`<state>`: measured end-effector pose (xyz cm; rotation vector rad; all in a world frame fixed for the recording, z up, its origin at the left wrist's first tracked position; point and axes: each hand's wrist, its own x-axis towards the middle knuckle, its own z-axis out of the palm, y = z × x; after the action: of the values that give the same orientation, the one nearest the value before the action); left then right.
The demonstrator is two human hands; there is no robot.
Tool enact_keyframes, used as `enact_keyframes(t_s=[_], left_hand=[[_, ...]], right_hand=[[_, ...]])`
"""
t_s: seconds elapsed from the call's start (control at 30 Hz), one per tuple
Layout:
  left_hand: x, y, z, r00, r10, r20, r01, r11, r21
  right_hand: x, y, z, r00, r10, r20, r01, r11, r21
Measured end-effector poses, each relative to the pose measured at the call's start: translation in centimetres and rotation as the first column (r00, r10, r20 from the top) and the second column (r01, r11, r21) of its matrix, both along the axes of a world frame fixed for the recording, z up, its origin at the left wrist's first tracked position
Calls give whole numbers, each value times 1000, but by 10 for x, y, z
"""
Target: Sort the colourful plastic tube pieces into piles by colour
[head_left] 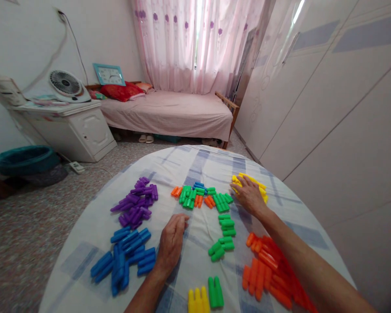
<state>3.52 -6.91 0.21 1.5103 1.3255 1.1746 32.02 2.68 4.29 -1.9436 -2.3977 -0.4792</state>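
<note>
Small plastic pegs lie sorted by colour on a round table with a checked cloth (202,161). My right hand (249,194) reaches far across and rests on the yellow pegs (260,186), fingers curled over them. My left hand (172,241) lies palm down on the cloth, fingers together and slightly bent, just right of the blue pegs (127,257). Purple pegs (137,202) lie at the far left. A mixed green, orange and blue cluster (200,196) sits between my hands. Green pegs (224,234) trail toward me, and orange pegs (269,271) lie under my right forearm.
Yellow and green pegs (206,296) stand at the table's near edge. Beyond the table are a pink-covered bed (169,114), a white cabinet (74,130) with a fan (65,84), a teal basin (24,158) on the floor, and white wardrobe doors (329,95) at the right.
</note>
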Motion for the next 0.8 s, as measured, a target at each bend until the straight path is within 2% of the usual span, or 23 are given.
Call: enact_keyframes(t_s=[0.1,0.17,0.27,0.33,0.5,0.8], left_hand=[[1,0,1,1000,4,-4,-4,1000,13],[1,0,1,1000,7,0,-7,1000,11],[1,1,0,1000,17,8,-17,1000,-5],[0,2,0,1000,22,9,-21,1000,-10],[0,2,-2,1000,13,0,-13,1000,-4],[-1,3,0,999,40,-33,-38,998,50]], right_hand=[[-8,-18,7,997,12,-82,-12,1000,-2],[-19,-31,10,985,58,-163,-67,996,-53],[-43,-45,8,952,135,-274,-177,975,-134],[-60,-48,5,939,152,-309,-205,968,-147],[-92,-46,-1,949,124,-291,-167,977,-129],[-112,-46,0,961,86,-262,-120,986,-117]])
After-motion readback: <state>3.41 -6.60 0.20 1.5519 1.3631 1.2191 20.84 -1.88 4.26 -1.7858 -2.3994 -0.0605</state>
